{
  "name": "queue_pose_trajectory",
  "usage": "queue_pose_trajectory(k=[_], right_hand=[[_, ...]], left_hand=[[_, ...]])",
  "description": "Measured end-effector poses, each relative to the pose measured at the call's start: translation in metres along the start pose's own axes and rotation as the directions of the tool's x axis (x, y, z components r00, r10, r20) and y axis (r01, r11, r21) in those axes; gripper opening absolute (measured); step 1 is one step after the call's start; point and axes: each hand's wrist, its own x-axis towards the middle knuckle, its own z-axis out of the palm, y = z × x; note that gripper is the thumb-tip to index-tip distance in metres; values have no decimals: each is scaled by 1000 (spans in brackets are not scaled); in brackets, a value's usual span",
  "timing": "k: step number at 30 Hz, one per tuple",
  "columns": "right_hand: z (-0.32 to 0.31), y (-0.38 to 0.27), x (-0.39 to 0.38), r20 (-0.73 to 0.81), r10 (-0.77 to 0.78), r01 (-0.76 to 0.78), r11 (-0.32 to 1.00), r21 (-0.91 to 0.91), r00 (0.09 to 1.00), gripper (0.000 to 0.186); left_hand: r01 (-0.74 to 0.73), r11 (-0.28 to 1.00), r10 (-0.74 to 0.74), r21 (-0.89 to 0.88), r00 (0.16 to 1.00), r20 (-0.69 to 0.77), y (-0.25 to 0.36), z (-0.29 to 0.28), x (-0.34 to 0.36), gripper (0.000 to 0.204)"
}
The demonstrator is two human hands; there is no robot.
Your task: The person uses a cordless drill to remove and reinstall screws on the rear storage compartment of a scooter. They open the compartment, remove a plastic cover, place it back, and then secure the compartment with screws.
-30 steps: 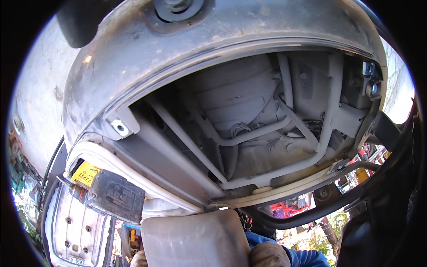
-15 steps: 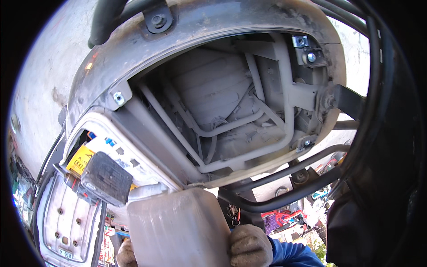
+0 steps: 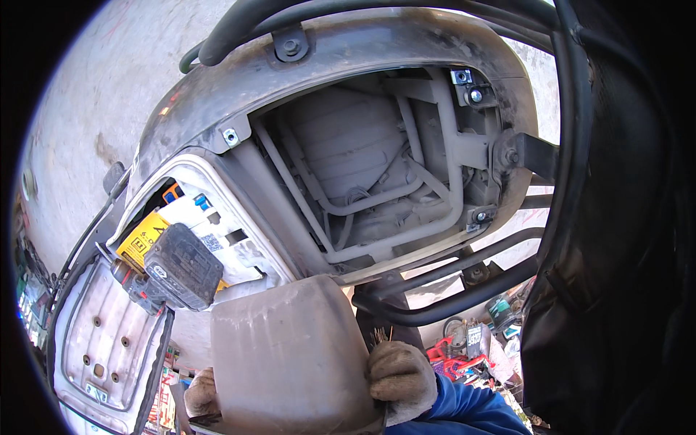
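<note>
A grey-brown, dusty bin-like plastic piece is held between my gloved left hand and gloved right hand, fingers wrapped at its sides. Beyond it, an open cavity in a grey vehicle body shows a tube frame and cables, with bright metal clips at its rim. Left of that, a cordless power tool, black battery uppermost, lies on a white-rimmed compartment with a yellow label and small blue parts inside.
A hinged white panel hangs open at lower left. Black tubular bars run above and right of the body, beside a large black covering. A pale stained floor lies beyond, with cluttered red, green and other items at the bottom right.
The view has shifted, so the cavity now looks smaller and more of the black bars show. The plastic piece in my hands appears higher in the picture, and more of both gloves shows.
</note>
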Motion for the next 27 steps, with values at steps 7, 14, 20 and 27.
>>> queue_pose_trajectory(k=[7,14,20,27], right_hand=[[4,-1,-8,34,35,-33,999,-38,999,44],[-5,-3,3,7,15,-16,996,89,1000,49],[-5,2,-7,6,-8,7,994,107,1000,48],[3,-2,-5,-64,-16,21,998,66,998,45]], left_hand=[[-54,997,55,-53,998,8,-7,-2,-2,17],[-9,999,10,-42,1000,24,-13,2,-6,16],[48,999,-48,12,998,33,-21,5,-15,15],[75,996,-77,46,996,38,-31,7,-17,14]])
